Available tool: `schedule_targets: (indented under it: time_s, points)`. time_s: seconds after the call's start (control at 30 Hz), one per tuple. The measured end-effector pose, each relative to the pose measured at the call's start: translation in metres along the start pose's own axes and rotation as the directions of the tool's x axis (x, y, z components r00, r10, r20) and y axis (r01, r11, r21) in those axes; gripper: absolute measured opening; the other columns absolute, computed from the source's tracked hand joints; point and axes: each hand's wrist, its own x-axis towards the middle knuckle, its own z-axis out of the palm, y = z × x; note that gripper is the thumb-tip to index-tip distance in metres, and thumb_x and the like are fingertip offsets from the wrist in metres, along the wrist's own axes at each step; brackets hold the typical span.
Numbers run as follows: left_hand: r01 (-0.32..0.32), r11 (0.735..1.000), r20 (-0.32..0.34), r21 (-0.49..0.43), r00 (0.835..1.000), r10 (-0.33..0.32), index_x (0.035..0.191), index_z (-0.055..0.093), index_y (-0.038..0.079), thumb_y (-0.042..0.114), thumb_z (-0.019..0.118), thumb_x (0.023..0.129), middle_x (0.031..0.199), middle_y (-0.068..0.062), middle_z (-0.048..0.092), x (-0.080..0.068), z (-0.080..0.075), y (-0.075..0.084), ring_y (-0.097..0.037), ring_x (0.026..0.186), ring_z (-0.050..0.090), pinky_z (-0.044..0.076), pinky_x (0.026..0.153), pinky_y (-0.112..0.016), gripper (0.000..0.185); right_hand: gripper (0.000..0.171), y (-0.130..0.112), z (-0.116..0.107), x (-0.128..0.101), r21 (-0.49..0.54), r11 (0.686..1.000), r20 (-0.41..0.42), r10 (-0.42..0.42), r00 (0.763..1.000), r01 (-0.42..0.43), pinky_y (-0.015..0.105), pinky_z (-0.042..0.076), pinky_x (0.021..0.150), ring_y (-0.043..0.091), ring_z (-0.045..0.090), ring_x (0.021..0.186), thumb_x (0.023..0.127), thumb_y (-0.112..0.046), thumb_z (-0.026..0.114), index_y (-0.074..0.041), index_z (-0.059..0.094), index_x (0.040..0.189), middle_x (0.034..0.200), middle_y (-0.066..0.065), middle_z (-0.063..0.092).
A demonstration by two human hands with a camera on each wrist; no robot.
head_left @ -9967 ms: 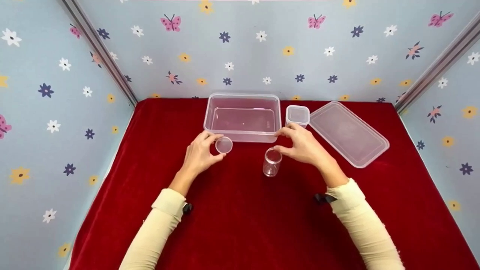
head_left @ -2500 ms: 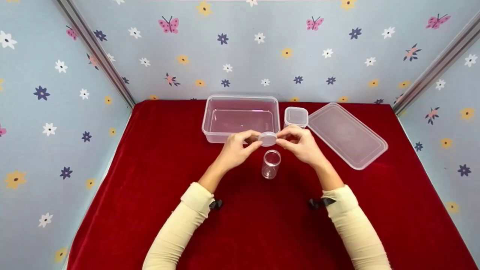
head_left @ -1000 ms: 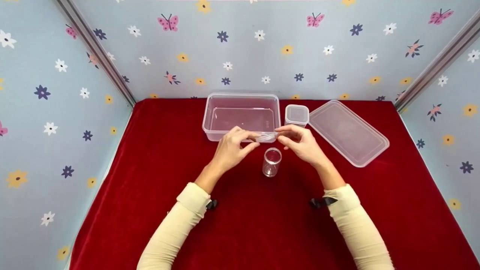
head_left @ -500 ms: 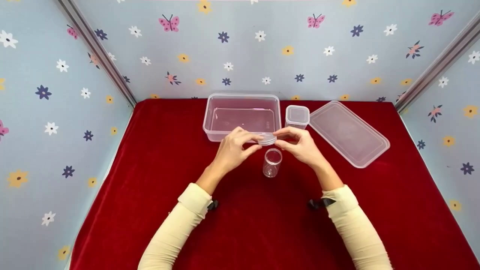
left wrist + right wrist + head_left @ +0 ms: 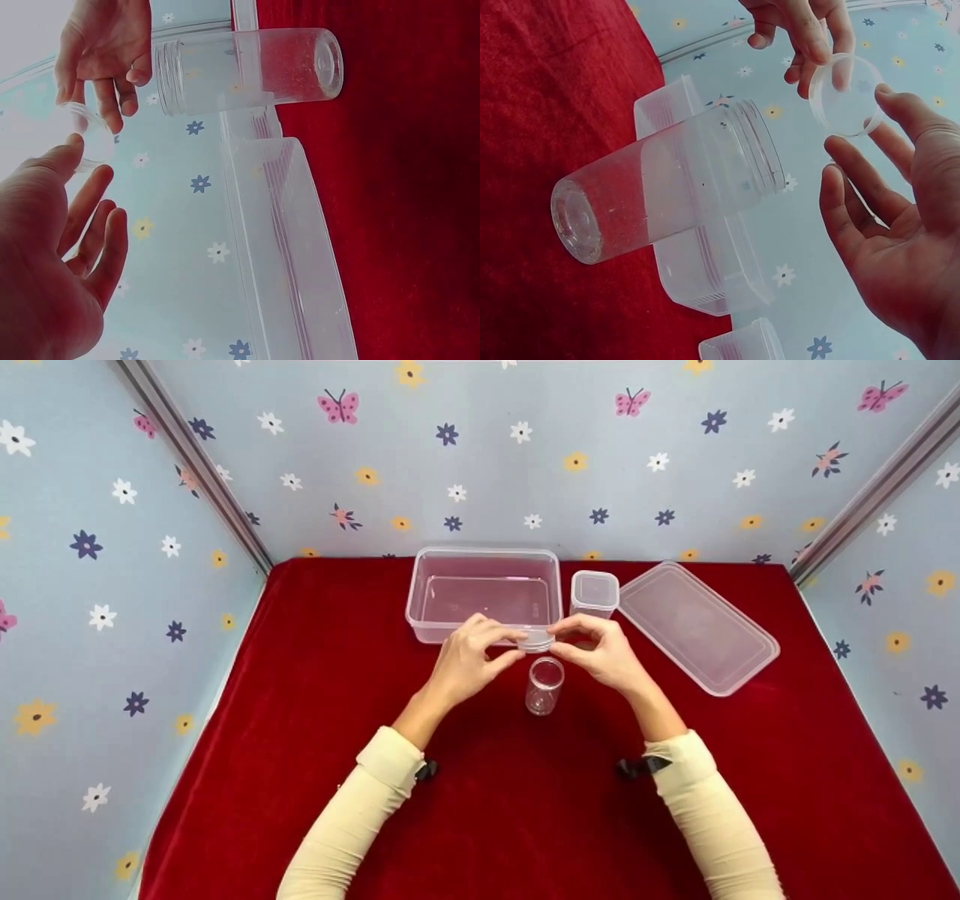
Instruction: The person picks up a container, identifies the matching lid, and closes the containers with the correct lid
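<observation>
Against the frame from ten seconds ago, the left hand (image 5: 465,664) and the round lid (image 5: 535,641) are farther right, and the lid is now between both hands rather than in the left one alone; the jar (image 5: 543,690) stays where it was. A floral wall (image 5: 480,454) rises on the far side of the red cloth (image 5: 517,825). On the far part of the cloth stands the rectangular tub (image 5: 484,600), open at the top, with the flat lid (image 5: 697,630) lying at a slant to its right. Both hands meet in front of the tub, the right hand (image 5: 600,649) across from the left; thumb and fingers of each pinch the round lid at its left and right edges. The jar stands upright on the near side of the tub, its mouth uncovered. The square box (image 5: 595,591) (its own lid on) sits between tub and flat lid. Smallest, the round lid is held higher than the jar's mouth and apart from it.
</observation>
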Motion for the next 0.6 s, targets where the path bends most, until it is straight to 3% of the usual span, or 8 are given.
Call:
schedule_targets:
  time_s: [0.3, 0.53, 0.6]
  points:
    - [0.019, 0.995, -0.031, -0.094, 0.999, -0.022, 0.132, 0.081, 0.008, 0.021, 0.090, 0.093, 0.111, -0.011, 0.085, 0.001, -0.001, -0.001, -0.034, 0.102, 0.072, 0.063, 0.080, -0.040, 0.042, 0.021, -0.001, -0.003, 0.000, 0.043, 0.997, -0.019, -0.057, 0.998, 0.058, 0.018, 0.066, 0.090, 0.003, 0.078, 0.099, 0.097, 0.011, 0.078, 0.015, 0.077, 0.117, 0.106, -0.016, 0.082]
    - [0.073, 0.968, -0.033, -0.241, 0.996, -0.083, 0.109, 0.088, 0.004, 0.010, 0.086, 0.097, 0.108, -0.014, 0.087, 0.011, 0.011, -0.005, -0.034, 0.104, 0.078, 0.064, 0.103, -0.046, 0.014, 0.016, -0.001, 0.009, 0.011, -0.018, 0.992, 0.037, -0.120, 0.992, 0.121, 0.021, 0.066, 0.093, 0.008, 0.081, 0.100, 0.099, 0.003, 0.081, 0.009, 0.082, 0.114, 0.110, 0.023, 0.085]
    - [0.118, 0.961, -0.029, -0.249, 0.991, -0.129, 0.108, 0.089, 0.003, 0.006, 0.084, 0.097, 0.105, -0.015, 0.087, 0.007, 0.015, -0.010, -0.036, 0.102, 0.080, 0.066, 0.099, -0.046, 0.013, 0.017, -0.003, 0.012, 0.012, -0.048, 0.993, 0.051, -0.109, 0.993, 0.112, 0.019, 0.066, 0.091, 0.005, 0.080, 0.098, 0.100, 0.002, 0.081, 0.008, 0.082, 0.115, 0.112, 0.029, 0.083]
